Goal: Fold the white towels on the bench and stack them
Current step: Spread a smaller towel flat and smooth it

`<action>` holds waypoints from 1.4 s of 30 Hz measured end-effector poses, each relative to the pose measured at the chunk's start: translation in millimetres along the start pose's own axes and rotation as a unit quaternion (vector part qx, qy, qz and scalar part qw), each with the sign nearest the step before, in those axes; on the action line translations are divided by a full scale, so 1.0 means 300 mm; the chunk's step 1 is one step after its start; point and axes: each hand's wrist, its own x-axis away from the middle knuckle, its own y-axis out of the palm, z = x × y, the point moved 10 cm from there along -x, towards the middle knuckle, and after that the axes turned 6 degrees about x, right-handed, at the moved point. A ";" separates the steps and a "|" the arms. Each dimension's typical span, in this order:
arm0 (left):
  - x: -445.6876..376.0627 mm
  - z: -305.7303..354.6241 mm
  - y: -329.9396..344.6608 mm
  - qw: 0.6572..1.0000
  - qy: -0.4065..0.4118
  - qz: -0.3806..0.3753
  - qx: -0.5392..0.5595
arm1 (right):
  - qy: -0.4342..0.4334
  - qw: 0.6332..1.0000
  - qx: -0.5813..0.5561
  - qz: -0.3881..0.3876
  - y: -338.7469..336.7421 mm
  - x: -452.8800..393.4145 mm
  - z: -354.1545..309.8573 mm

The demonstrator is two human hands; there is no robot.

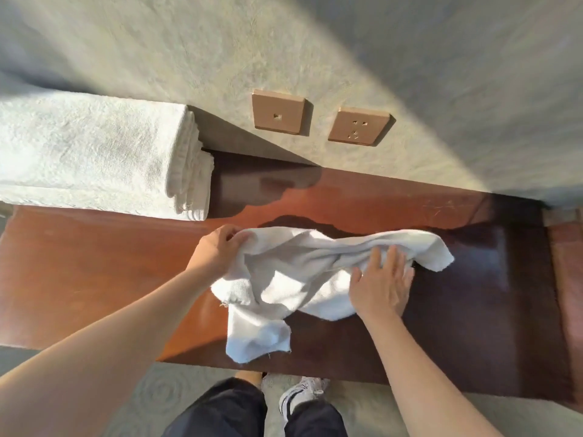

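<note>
Left hand (217,247) grips the crumpled towel (303,272), right hand (381,285) flat on it; folded stack (94,152) waits on the table (94,272), this one unfolded

Two tan wall sockets (318,121) sit side by side on the textured wall (189,42); patterned carpet (164,395) below

Black trousers (220,411), striped white sneaker (299,394)

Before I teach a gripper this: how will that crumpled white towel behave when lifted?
Likely floppy: the towel sags in folds between the left hand gripping its edge and the right hand lying flat on it. Probably light, lifted by one pinch. Its frayed corner droops over the bench edge, so it may slide.
</note>
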 end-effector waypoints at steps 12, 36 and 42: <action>0.282 0.150 0.352 0.899 0.337 0.000 -0.280 | -0.022 0.977 -0.185 0.102 0.080 0.129 -0.251; 0.058 0.037 0.413 0.779 0.337 -0.234 -0.474 | -0.184 0.974 -0.073 0.108 0.201 0.156 -0.354; 0.062 -0.037 0.332 0.753 0.334 -0.242 -0.513 | -0.075 0.993 -0.071 0.064 0.319 0.186 -0.009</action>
